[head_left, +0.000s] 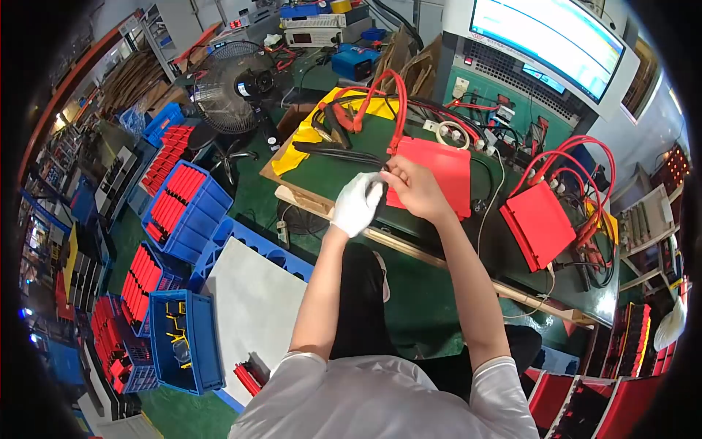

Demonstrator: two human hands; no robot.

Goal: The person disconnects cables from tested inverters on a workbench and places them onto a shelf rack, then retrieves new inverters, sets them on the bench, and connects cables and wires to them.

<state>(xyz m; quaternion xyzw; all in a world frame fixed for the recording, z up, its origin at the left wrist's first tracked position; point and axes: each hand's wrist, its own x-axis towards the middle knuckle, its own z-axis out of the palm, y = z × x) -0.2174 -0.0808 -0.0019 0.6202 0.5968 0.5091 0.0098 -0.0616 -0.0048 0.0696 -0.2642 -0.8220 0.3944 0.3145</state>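
Note:
My left hand [354, 207], in a white glove, is closed around a slim black piece [380, 203], whose kind I cannot make out. My bare right hand [417, 190] meets it, with the fingers pinched together close to the left fingertips; what they grip is mostly hidden. Just beyond both hands, a flat red case [441, 175] lies on the green-topped bench [409, 233]. Thick red cables [401, 110] rise from its far left corner. Black cables [340, 153] run along the bench toward my hands.
A second red case [540, 225] with red cables lies at the right, below a monitor [548, 44]. Red and black clamps [344, 121] rest on yellow material. A fan [232, 86] stands back left. Blue crates [186, 212] of red parts and a grey board [252, 307] are at left.

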